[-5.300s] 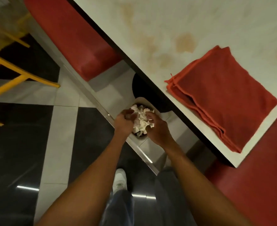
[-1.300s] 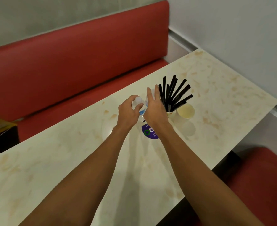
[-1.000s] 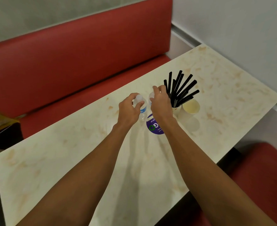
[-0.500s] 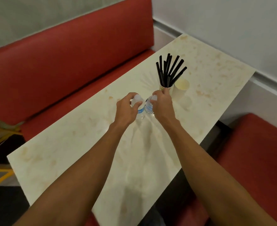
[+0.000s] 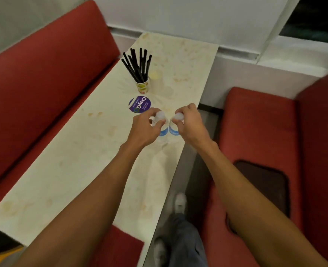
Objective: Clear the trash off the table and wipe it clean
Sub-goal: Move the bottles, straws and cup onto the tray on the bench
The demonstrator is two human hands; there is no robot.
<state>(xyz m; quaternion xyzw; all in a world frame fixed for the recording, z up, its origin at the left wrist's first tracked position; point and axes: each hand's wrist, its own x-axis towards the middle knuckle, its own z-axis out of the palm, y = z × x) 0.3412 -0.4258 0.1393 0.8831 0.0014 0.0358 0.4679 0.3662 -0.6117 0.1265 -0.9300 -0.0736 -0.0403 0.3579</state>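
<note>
A long, narrow cream counter (image 5: 78,170) with a marbled pattern and brownish stains runs away from the viewer to a white wall (image 5: 178,14). A red padded bench (image 5: 43,78) with a tall backrest lines its left side. A second red bench (image 5: 259,132) sits across a strip of grey floor (image 5: 193,166) on the right, with a dark, rounded rectangular patch (image 5: 265,189) on its seat. A pale ledge (image 5: 236,52) runs along the wall, below a dark window (image 5: 317,18) at top right. The light is dim and warm.

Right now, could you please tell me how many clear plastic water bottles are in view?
2. The left hand grips one clear blue-labelled plastic bottle by its top; the right hand grips the other bottle beside it. None seems hidden.
</note>
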